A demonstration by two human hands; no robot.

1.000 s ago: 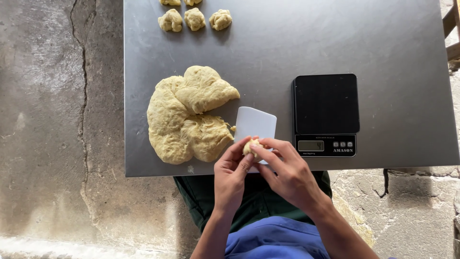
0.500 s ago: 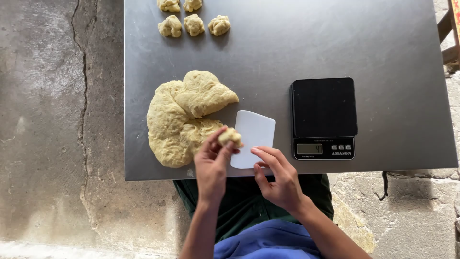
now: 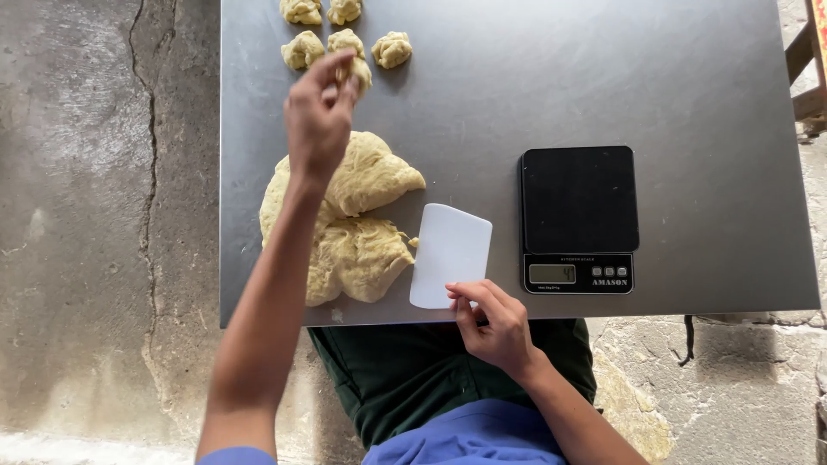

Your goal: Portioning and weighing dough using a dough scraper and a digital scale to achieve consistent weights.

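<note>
Left hand point(image 3: 317, 116) pinches small dough piece point(image 3: 355, 71) among 5 dough balls point(image 3: 392, 49) at table point(image 3: 534, 86) far edge | right hand point(image 3: 493, 323) fingertips rest loosely on white scraper point(image 3: 450, 255), not gripping | big dough mass point(image 3: 353, 224) beside scraper | black scale point(image 3: 579, 218) right

A black digital kitchen scale point(image 3: 579, 219) is sitting on the grey metal table point(image 3: 655, 77) — small display and buttons facing the near edge. Cracked concrete floor point(image 3: 103, 215) is showing to the left, and a wooden frame point(image 3: 805, 69) is poking in at upper right — mostly cut off.
</note>
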